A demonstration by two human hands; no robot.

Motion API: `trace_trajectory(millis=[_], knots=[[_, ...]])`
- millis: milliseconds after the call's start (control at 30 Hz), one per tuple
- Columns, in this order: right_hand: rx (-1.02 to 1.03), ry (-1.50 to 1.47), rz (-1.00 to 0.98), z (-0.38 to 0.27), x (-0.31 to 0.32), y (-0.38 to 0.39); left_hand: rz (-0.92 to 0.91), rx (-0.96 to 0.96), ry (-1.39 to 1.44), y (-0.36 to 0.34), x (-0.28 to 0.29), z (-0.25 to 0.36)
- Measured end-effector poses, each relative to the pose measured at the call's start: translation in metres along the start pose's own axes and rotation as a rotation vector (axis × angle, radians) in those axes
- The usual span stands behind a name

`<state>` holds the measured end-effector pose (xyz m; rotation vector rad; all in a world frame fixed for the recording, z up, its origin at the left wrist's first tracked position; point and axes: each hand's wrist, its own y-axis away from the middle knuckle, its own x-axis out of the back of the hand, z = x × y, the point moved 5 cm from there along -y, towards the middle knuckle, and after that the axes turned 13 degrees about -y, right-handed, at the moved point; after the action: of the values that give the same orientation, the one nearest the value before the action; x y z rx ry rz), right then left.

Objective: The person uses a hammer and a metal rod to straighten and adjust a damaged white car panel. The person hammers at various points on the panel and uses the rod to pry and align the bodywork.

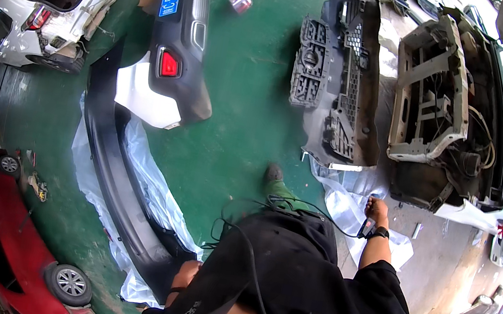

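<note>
My right hand (378,211) is closed at the end of my stretched-out right arm; what it holds, if anything, is too small to make out. At its wrist sit a dark band and a small dark device (367,228) with a black cable running back to my body. Below and around it lies clear plastic sheeting (351,201). My left hand (186,273) is at the near end of a long black bumper cover (125,185), its fingers hidden. That bumper cover rests on plastic sheeting on the green floor.
Ahead left lies a rear bumper (180,43) with a blue plate. A black front bumper (352,81) with a grille (310,63) stands ahead right, beside a stripped car front (433,101). Around are a white car (22,43), a red car (23,251) and a loose lamp (240,1).
</note>
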<state>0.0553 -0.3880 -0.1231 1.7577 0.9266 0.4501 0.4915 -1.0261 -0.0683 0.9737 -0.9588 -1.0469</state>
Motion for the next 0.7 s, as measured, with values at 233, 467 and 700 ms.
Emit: trace_trajectory(millis=[233, 467, 700], knots=[[0.271, 0.295, -0.046, -0.091, -0.244, 0.054, 0.238, 0.047, 0.234, -0.044, 0.059, 0.156], [0.238, 0.168, 0.009, -0.113, -0.358, 0.039, 0.020, -0.629, -0.467, -0.052, 0.081, 0.271], [0.150, -0.127, -0.001, -0.136, -0.393, 0.004, -0.009, 0.137, -0.058, -0.226, 0.195, 0.422]])
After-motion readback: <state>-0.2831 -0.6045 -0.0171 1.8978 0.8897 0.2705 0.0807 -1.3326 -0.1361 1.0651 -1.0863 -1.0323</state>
